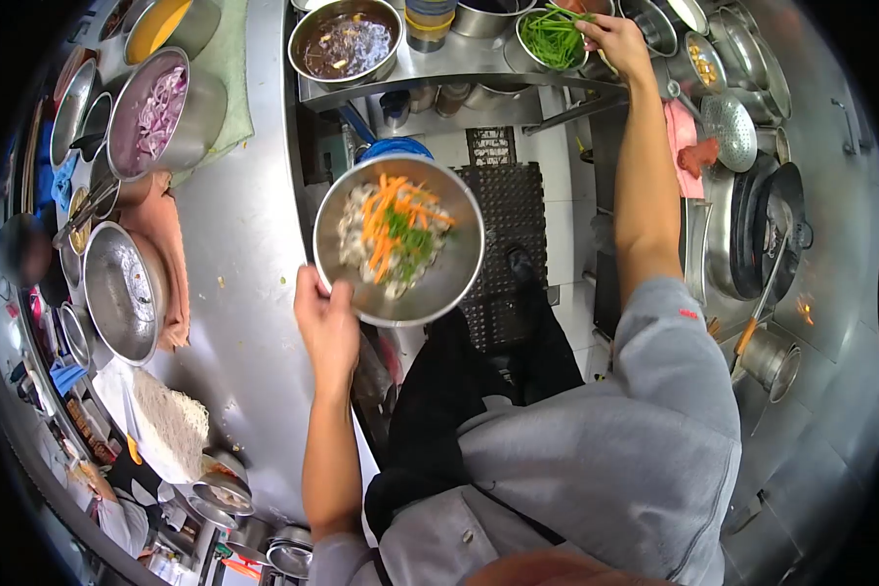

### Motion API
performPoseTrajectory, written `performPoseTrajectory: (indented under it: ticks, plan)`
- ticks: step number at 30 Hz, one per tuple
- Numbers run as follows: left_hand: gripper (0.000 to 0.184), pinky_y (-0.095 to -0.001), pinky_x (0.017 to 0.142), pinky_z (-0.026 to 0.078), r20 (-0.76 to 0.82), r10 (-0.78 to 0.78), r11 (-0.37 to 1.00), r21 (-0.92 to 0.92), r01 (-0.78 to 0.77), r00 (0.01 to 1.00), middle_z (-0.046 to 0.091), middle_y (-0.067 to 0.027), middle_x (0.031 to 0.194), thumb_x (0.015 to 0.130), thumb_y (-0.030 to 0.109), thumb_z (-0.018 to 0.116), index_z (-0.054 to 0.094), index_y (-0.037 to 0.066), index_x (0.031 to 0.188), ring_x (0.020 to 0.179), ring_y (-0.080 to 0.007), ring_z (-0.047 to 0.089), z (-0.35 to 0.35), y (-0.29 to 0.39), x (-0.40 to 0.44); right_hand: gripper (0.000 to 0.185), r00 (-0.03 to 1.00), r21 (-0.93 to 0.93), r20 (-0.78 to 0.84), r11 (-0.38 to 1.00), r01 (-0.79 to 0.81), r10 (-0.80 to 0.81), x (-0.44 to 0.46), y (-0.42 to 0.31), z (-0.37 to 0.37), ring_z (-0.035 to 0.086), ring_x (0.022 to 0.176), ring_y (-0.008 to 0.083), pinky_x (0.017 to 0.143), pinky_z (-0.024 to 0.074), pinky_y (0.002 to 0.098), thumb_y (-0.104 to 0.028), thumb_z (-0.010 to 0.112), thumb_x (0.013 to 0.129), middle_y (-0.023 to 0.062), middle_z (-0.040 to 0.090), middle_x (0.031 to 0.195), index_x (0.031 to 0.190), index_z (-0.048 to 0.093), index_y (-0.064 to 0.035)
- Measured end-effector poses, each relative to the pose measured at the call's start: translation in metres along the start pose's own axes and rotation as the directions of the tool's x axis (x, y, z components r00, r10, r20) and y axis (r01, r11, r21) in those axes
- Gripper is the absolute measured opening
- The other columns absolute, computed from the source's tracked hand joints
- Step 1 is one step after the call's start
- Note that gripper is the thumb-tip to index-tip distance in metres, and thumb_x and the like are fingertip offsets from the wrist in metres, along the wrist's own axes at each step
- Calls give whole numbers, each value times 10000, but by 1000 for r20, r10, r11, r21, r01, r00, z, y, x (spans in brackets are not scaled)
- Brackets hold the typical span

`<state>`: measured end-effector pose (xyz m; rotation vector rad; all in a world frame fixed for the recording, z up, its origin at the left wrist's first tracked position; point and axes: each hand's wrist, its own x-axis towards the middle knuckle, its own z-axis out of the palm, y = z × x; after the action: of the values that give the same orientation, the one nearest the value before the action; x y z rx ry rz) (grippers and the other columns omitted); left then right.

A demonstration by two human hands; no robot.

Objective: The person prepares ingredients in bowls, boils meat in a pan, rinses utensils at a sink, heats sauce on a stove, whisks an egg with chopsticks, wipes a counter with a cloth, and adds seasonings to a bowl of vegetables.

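- Grey shirt (596,420) nearest the camera, short-sleeved, with a small red mark on the right sleeve; black trousers (459,381) below it.
- Left hand (326,317): partly closed on the near left edge of a mixing bowl (462,266). Thumb shows at the rim; the other fingers are partly hidden, so their exact spread cannot be told.
- Mixing bowl: held clear of the counter, above the floor in front of the trousers, mouth facing the camera. Inside, pale pieces (357,251) underneath, carrot strips (383,217) across the top, chopped green bits (415,252) toward the middle and right.
- Right hand (615,44): arm stretched far forward to the shelf. Fingers drawn together, nearly closed, fingertips on long green stalks (551,44) at the right side of their bowl. How many stalks are in the pinch cannot be told.
- Same shelf, left of the stalks: a bowl of dark liquid (384,70), apart from both hands.
- Left side: metal counter (254,313). Along its far edge, a bowl of sliced onion (202,105) beside a green cloth (232,73), then a wide steel bowl (117,298) against a pink cloth (174,303).
- Right side: holed ladle (731,135) near the right forearm; dark wok (779,195) closer in.
- Floor: black rubber mat (498,210) beyond the trousers.
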<state>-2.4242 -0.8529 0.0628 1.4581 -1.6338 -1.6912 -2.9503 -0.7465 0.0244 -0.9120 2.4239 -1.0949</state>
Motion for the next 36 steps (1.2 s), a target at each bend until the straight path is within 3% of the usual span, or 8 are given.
performPoseTrajectory:
  ticks: [5, 10, 18, 22, 30, 31, 32, 36]
  plan:
    - [149, -269, 544, 349, 92, 98, 995, -1, -99, 991, 401, -8, 653, 798, 38, 525, 395, 51, 725, 615, -98, 391, 53, -7, 68, 207, 994, 183, -45, 977, 108, -101, -60, -75, -18, 584, 557, 95, 557, 478, 241, -185, 698, 865, 42, 657, 698, 989, 728, -23]
    - [115, -323, 599, 432, 137, 97, 992, -90, -85, 986, 506, -58, 692, 807, 40, 552, 446, 16, 772, 645, -136, 481, 77, 9, 84, 261, 780, -2, 622, 995, 96, -74, -104, -167, 50, 638, 636, 173, 595, 488, 306, -239, 731, 796, 107, 638, 671, 830, 660, 10]
    - [162, -249, 543, 315, -128, 156, 978, -121, -172, 979, 380, 20, 677, 802, 5, 561, 415, 43, 745, 644, -71, 356, -10, 10, 60, 131, 368, 117, 523, 493, 862, -769, -73, -324, 172, 615, 658, 207, 600, 482, 323, -128, 671, 805, 117, 617, 735, 862, 644, -13]
    - [218, -264, 521, 304, -353, 126, 988, -37, -148, 927, 380, 6, 653, 798, -7, 554, 354, 51, 734, 622, -74, 344, -70, -4, 27, 106, 414, -89, 172, 405, 910, -894, 14, -393, 336, 652, 627, 358, 577, 516, 427, -68, 590, 815, 213, 645, 687, 777, 664, -3]
    - [232, -260, 443, 290, -598, -91, 953, -283, -103, 796, 398, 7, 627, 800, -6, 537, 332, 82, 739, 541, -55, 363, -149, -46, -53, 223, 406, -372, 569, 216, 903, -715, 84, -394, 429, 695, 842, 325, 728, 548, 458, -218, 667, 805, 202, 694, 894, 908, 709, -26]
    - [230, -260, 439, 302, -610, -70, 950, -283, -134, 789, 401, 6, 625, 799, -7, 537, 333, 83, 742, 537, -57, 373, -149, -49, -53, 269, 359, -220, 536, 284, 933, -764, 81, -398, 403, 693, 818, 317, 708, 548, 424, -279, 702, 784, 201, 693, 927, 952, 730, -70]
    - [228, -260, 436, 315, -615, -49, 946, -282, -161, 787, 403, 5, 623, 798, -8, 536, 334, 84, 744, 532, -58, 383, -152, -52, -54, 285, 682, -96, 538, 768, 633, -495, 75, -402, 392, 692, 785, 314, 711, 546, 394, -303, 713, 784, 186, 698, 912, 1017, 741, -142]
    - [187, -275, 415, 441, -520, -185, 855, -504, -124, 834, 465, -21, 692, 811, -44, 510, 373, 76, 767, 532, -107, 493, -162, -39, -52, 326, 503, -298, 361, 414, 860, -785, 98, -384, 384, 689, 655, 239, 723, 546, 372, -340, 758, 747, 161, 697, 809, 1031, 746, -182]
